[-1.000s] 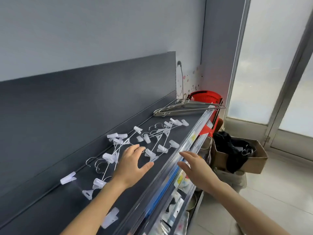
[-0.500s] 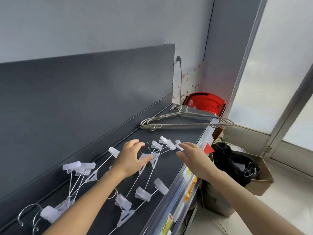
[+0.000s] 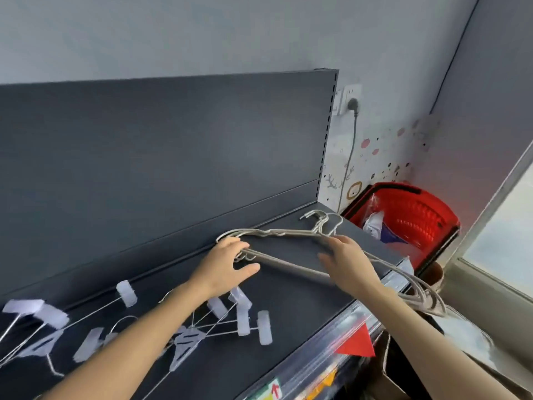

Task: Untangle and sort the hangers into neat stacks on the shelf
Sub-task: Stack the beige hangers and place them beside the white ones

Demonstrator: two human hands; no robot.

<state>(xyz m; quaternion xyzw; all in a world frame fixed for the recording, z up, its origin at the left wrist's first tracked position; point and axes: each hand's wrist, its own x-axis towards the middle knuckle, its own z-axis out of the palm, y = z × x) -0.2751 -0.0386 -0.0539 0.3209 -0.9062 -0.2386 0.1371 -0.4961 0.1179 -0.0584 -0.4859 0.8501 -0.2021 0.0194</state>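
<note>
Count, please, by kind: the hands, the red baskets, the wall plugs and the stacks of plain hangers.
hands: 2, left hand and right hand
red basket: 1
wall plug: 1
stack of plain hangers: 1
total: 5

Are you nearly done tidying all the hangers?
Not yet. Done: the plain grey wire hangers are bunched together at the far end of the dark shelf. In hand: the left hand and right hand are on that bunch. Left: the wire hangers with translucent white clips lie jumbled nearer.
</note>
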